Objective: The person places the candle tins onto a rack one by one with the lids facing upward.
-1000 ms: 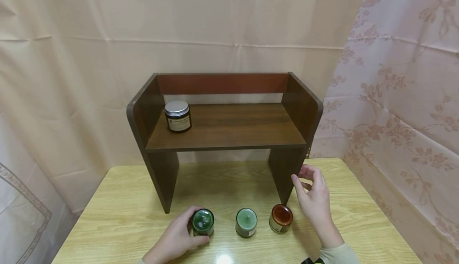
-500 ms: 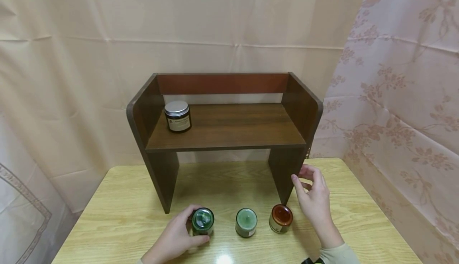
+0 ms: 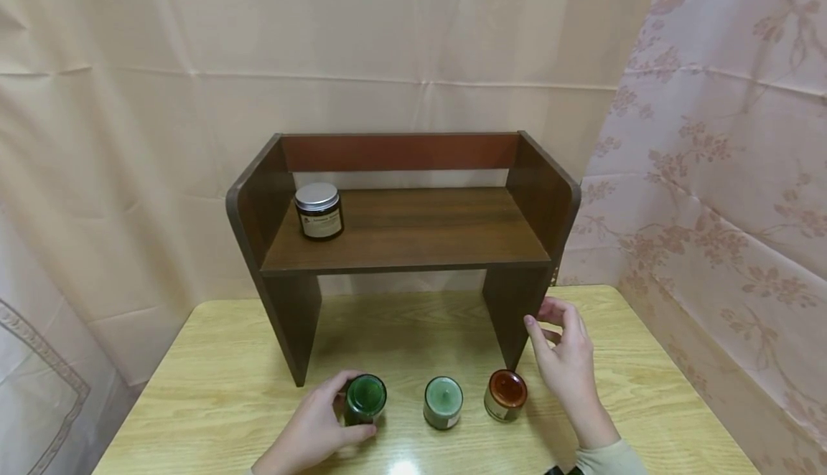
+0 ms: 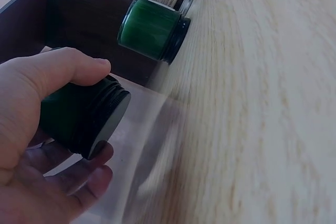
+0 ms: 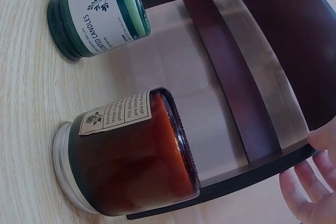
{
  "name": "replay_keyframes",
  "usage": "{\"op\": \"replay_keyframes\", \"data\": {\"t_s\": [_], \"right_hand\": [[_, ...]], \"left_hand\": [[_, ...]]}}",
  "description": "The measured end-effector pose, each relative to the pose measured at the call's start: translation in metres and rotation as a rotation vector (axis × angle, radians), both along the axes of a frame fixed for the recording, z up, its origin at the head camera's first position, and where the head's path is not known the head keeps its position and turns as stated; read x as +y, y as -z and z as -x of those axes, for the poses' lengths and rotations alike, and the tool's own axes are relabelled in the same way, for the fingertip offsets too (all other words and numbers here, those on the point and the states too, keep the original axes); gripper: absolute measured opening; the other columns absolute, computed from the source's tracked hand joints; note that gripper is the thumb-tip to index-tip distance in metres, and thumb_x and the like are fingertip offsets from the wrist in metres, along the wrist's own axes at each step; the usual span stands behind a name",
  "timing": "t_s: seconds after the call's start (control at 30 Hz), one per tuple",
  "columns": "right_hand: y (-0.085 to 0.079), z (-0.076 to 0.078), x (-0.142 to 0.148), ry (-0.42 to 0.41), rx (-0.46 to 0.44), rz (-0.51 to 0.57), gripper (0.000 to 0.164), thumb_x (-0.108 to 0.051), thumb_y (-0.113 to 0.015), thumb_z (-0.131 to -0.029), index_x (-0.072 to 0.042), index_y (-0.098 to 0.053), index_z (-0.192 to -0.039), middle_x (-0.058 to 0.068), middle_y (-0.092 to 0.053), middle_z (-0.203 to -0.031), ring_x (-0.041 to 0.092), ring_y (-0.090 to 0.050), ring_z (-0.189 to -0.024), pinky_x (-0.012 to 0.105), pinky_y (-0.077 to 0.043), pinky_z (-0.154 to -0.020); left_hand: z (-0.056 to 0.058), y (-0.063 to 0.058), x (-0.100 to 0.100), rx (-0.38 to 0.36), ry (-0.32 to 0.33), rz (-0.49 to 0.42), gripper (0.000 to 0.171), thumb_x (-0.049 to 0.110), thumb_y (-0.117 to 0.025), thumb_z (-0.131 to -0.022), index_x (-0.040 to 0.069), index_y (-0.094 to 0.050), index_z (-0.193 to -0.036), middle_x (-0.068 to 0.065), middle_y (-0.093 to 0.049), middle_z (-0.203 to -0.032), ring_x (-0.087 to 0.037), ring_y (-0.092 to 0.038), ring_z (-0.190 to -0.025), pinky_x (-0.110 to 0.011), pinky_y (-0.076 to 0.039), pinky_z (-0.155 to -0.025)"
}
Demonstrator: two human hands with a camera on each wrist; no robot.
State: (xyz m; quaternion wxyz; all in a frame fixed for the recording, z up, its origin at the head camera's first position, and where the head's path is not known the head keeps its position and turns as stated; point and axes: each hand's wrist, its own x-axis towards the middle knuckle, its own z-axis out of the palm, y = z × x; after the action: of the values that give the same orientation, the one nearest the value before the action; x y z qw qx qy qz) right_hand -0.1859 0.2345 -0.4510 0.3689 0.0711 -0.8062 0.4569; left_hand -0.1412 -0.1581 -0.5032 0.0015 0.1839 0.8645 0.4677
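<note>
My left hand (image 3: 316, 421) grips a dark green glass candle jar (image 3: 365, 396), lid end down, with thumb and fingers round its sides. The left wrist view shows the flat face of its dark lid (image 4: 109, 124), so the jar seems just off the table. To its right a lighter green candle jar (image 3: 444, 402) stands lid-down on the table. Beside that is an amber candle jar (image 3: 506, 394), also upside down, its silver lid (image 5: 65, 169) underneath. My right hand (image 3: 568, 353) pinches the front edge of the right side panel of a dark wooden shelf (image 3: 413, 231).
A dark jar with a silver lid (image 3: 319, 211) stands upright at the left end of the shelf board. Under everything is a light wood table (image 3: 213, 374). Beige cloth (image 3: 388, 30) hangs behind, and floral cloth (image 3: 730, 173) hangs at the right.
The dark green jar in my left hand has tilted very slightly, and the glare on its glass has faded. My right hand stays on the shelf panel.
</note>
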Motion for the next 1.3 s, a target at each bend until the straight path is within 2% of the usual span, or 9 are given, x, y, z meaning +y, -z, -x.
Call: {"op": "replay_keyframes", "data": {"t_s": [0.17,0.3,0.53,0.87,1.1,1.3], "right_hand": [[0.000,0.001,0.001,0.000,0.003,0.005,0.035,0.009,-0.078,-0.096,0.008,-0.061,-0.126,0.018,-0.066,-0.111,0.010,-0.063,-0.102,0.005,-0.053,-0.082],[0.001,0.000,0.000,-0.008,-0.009,0.015,0.035,0.011,-0.077,-0.096,0.009,-0.060,-0.126,0.018,-0.066,-0.111,0.006,-0.062,-0.102,0.006,-0.054,-0.082],[0.003,0.001,0.001,-0.002,-0.026,0.016,0.037,0.011,-0.078,-0.094,0.008,-0.060,-0.126,0.019,-0.066,-0.112,0.000,-0.061,-0.103,0.005,-0.053,-0.081],[0.003,0.001,0.002,-0.008,-0.017,0.009,0.037,0.010,-0.078,-0.095,0.008,-0.059,-0.126,0.019,-0.066,-0.113,0.000,-0.060,-0.103,0.005,-0.053,-0.081],[0.003,0.001,0.001,-0.007,-0.014,0.008,0.037,0.011,-0.078,-0.094,0.009,-0.059,-0.126,0.019,-0.066,-0.112,-0.001,-0.060,-0.103,0.005,-0.054,-0.081],[0.002,0.000,0.001,-0.009,-0.013,0.010,0.035,0.009,-0.078,-0.096,0.008,-0.060,-0.126,0.018,-0.067,-0.112,0.002,-0.061,-0.103,0.005,-0.053,-0.082]], "left_hand": [[0.002,-0.006,0.002,0.009,-0.015,0.031,0.067,0.028,-0.102,-0.076,0.022,-0.068,-0.134,0.011,-0.072,-0.114,-0.005,-0.067,-0.094,-0.030,-0.056,-0.085],[0.004,-0.012,0.000,0.021,-0.008,0.033,0.067,0.027,-0.102,-0.076,0.022,-0.069,-0.134,0.012,-0.072,-0.113,-0.005,-0.065,-0.093,-0.029,-0.054,-0.083],[0.006,-0.023,-0.006,0.125,-0.006,0.068,0.066,0.022,-0.102,-0.075,0.023,-0.069,-0.133,0.014,-0.072,-0.114,-0.008,-0.066,-0.098,-0.028,-0.057,-0.080],[0.007,-0.046,-0.011,0.185,0.010,0.091,0.066,0.017,-0.102,-0.073,0.019,-0.069,-0.130,0.010,-0.073,-0.115,-0.008,-0.067,-0.097,-0.027,-0.059,-0.075],[0.004,-0.060,-0.011,0.269,0.025,0.138,0.067,0.018,-0.102,-0.071,0.021,-0.069,-0.129,0.013,-0.071,-0.113,-0.006,-0.064,-0.096,-0.028,-0.058,-0.075],[0.001,-0.066,-0.011,0.252,0.049,0.144,0.068,0.021,-0.102,-0.071,0.024,-0.066,-0.129,0.013,-0.071,-0.116,-0.006,-0.063,-0.097,-0.027,-0.059,-0.076]]}}
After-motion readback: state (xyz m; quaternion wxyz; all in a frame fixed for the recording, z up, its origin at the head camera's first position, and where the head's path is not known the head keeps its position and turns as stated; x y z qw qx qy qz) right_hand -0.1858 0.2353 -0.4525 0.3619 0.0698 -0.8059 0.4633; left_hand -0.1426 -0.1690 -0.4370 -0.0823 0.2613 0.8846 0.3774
